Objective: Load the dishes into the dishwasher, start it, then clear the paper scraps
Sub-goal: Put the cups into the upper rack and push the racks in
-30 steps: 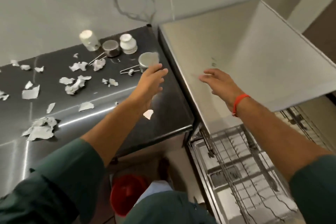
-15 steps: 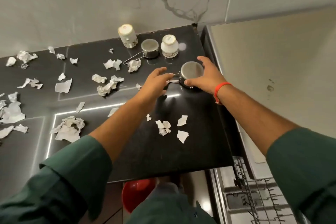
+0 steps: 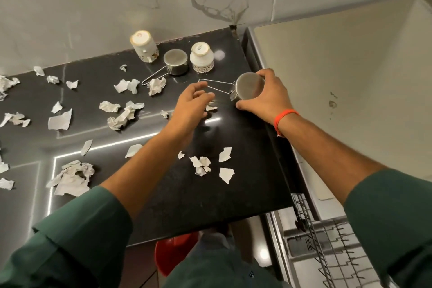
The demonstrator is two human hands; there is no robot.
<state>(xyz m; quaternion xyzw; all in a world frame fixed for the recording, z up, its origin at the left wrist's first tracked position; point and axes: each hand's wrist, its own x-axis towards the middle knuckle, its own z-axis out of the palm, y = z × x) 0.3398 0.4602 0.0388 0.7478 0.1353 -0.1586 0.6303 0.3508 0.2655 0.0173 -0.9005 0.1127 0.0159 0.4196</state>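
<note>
I see the right hand (image 3: 264,98) gripping an upturned steel pan (image 3: 249,89); left hand (image 3: 190,105) spread at its 9 o'clock.

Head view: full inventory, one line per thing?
Steel cups: 2, silver, upside down; one lifted in right hand, one at counter back.
Ceramic cups: 2, white, upside down at counter back; one left of the steel cup, one right of it.
Paper scraps: many, white, scattered over counter.
Counter: 1, black.
Dishwasher rack: 1, grey wire, lower right.
Bucket: 1, red, below counter.
Wall: marbled white, behind counter.
Left hand: open, above scraps near cup's wire handle.
Right hand: grips steel cup; orange wristband.
</note>
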